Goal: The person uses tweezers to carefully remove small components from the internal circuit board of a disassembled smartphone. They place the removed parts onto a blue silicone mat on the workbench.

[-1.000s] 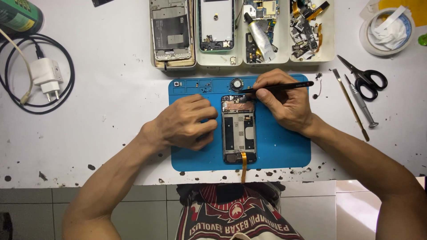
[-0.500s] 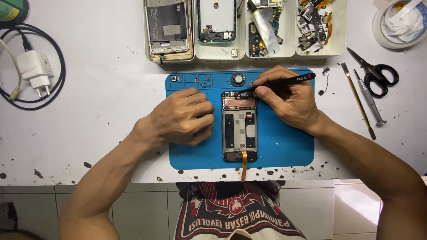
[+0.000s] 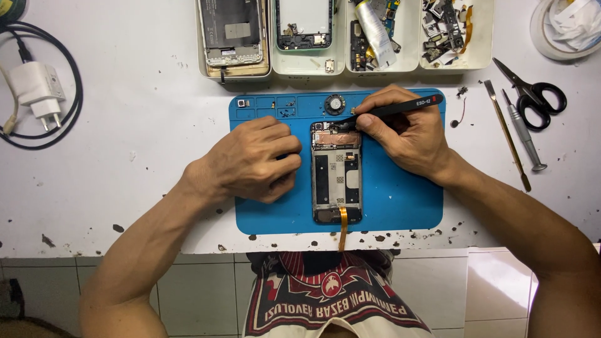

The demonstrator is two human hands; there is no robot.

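I see the opened phone [image 3: 337,172] lying face down in the middle of the blue work mat [image 3: 400,200], its back cover off and an orange ribbon cable [image 3: 343,226] trailing over the mat's near edge. My left hand [image 3: 253,159] rests curled on the mat, fingers pressed against the phone's left side. My right hand [image 3: 407,134] pinches black tweezers [image 3: 391,109], their tip down at the phone's top end — just beside a small round part [image 3: 335,103] on the mat.

The mat sits on a white surface [image 3: 138,163], scuffed and chipped dark along its front edge. Past the mat, white trays [image 3: 410,62] hold phone shells and loose boards. To the right lie a thin metal pry tool [image 3: 508,134], a small screwdriver [image 3: 524,139] and black-handled scissors [image 3: 532,91] — well apart from the phone. At far left a white charger [image 3: 37,87] sits inside a loop of black cable [image 3: 66,62]. Below the surface's edge I see pale tiles [image 3: 194,294].
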